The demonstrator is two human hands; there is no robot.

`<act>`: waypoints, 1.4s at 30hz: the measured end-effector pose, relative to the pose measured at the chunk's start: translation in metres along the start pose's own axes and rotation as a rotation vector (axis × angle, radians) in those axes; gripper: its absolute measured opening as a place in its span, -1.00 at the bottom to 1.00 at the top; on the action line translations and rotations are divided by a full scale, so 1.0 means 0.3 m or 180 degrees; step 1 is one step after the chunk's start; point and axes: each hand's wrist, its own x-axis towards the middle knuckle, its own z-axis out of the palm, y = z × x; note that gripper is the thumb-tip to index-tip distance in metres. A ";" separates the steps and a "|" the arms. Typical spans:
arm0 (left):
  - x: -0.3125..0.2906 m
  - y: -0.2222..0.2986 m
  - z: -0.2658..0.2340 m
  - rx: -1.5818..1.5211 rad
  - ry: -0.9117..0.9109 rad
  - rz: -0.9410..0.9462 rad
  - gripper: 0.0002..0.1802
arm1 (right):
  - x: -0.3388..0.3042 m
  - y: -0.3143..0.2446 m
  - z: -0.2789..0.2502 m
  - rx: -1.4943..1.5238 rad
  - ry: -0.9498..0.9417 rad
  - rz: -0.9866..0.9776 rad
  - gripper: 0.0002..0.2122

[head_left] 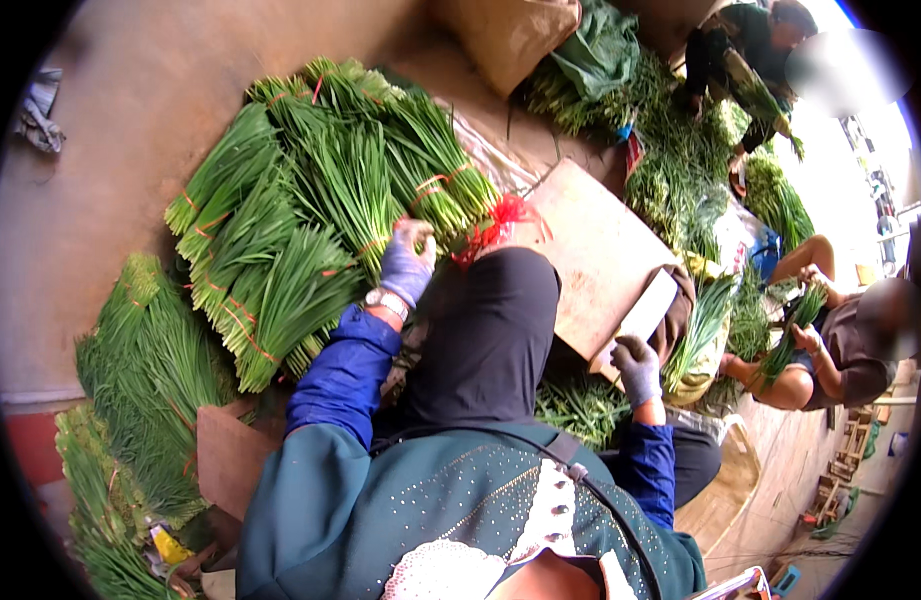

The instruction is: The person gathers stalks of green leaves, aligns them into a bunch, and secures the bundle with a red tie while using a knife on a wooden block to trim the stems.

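Bundles of green garlic chives, bound with orange-red ties, lie heaped to my left and ahead. At the heap's near right side is my left hand, in a purple glove with bare fingertips. Its fingers are curled closed; anything inside them is too small to make out. A tangle of red ties lies just right of it, by my knee. My right hand, also gloved, grips a broad-bladed cleaver. The blade rests over the near right corner of a wooden board.
More chives are piled at the far left beside a brown panel. Loose greens spread beyond the board. One co-worker sits at the right, handling greens; another person bends at the upper right. A brown sack stands ahead.
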 end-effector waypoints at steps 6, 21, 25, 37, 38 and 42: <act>-0.115 -0.126 0.125 -0.0677 -0.0978 -0.1158 -0.89 | 0.013 0.020 -0.001 0.0167 -0.0089 0.0118 -0.83; -0.021 -0.119 0.392 -0.0857 -0.0315 -0.0958 -0.86 | 0.030 0.022 0.053 -0.0084 -0.0279 0.0484 -0.83; -0.021 -0.204 0.448 -0.2328 -0.0029 -0.2091 -0.94 | 0.046 -0.006 0.076 -0.0170 -0.0347 0.0397 -0.84; 0.030 -0.298 0.458 -0.0547 -0.1111 -0.1170 -0.64 | 0.080 -0.019 0.145 -0.0411 -0.0524 0.0169 -0.85; 0.043 -0.302 0.459 -0.0275 -0.1458 -0.1335 -0.69 | 0.085 -0.005 0.146 -0.0472 -0.0598 0.0102 -0.85; 0.052 -0.285 0.448 0.0527 -0.1629 -0.1295 -0.83 | 0.092 -0.029 0.159 -0.0796 -0.0842 -0.0008 -0.84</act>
